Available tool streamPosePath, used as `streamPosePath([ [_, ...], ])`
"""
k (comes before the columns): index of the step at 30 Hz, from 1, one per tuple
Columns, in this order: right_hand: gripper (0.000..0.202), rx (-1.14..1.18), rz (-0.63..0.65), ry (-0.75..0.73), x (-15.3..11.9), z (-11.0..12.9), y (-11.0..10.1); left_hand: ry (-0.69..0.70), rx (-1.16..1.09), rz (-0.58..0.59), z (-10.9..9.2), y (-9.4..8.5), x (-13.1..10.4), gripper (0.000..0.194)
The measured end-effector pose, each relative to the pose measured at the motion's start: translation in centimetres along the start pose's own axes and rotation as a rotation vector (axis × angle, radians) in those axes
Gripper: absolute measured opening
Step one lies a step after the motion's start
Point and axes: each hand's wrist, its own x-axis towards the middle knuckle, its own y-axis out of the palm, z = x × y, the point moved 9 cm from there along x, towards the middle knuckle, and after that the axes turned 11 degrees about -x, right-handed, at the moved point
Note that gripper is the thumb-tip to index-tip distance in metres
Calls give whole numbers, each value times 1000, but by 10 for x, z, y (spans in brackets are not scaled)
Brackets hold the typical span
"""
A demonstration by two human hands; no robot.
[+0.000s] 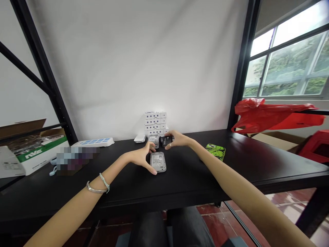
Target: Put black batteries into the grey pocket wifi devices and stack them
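Observation:
A pale grey handheld device (158,162) lies on the black table with its back off, showing a printed label in the recess. My left hand (141,157) is at its left side, thumb by the lower edge and fingers apart near the top edge; whether it touches the device is unclear. Behind the device, my right hand (178,140) has its thumb and fingers around a black battery (166,141) with light print. Just left of that battery is a stack of similar open-backed devices (154,140), partly hidden by my left fingers.
Several white boxes (155,122) are stacked against the wall, with a white device (139,138) beside them. A power strip (95,142) and a blurred-out item (74,160) lie left. A green-and-black phone case (216,151) lies right. A red plastic bag (272,113) hangs beyond the table.

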Motion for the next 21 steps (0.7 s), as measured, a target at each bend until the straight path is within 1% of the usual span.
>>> streamPosePath([
  [2,75,40,60,-79,-7,22,6,47,-36,8,3,6,3,37],
  [3,81,57,88,-112,-9,32,11,62,-50,4,6,8,3,37],
  [6,84,90,143,-171,-12,54,26,93,-87,-30,13,9,3,38],
  [10,79,106,194,-198,-12,60,37,119,-116,-70,20,8,4,37],
  [13,65,105,253,-233,-15,62,38,142,-126,-84,22,9,7,36],
  [15,63,79,306,-259,-18,67,39,158,-131,-89,21,11,7,36],
  [16,66,61,336,-268,-20,69,40,163,-132,-92,21,11,8,36],
  [19,86,0,412,-267,-25,76,42,174,-132,-92,18,12,7,36],
  [21,93,-38,438,-243,-28,77,41,183,-128,-78,16,13,6,36],
])
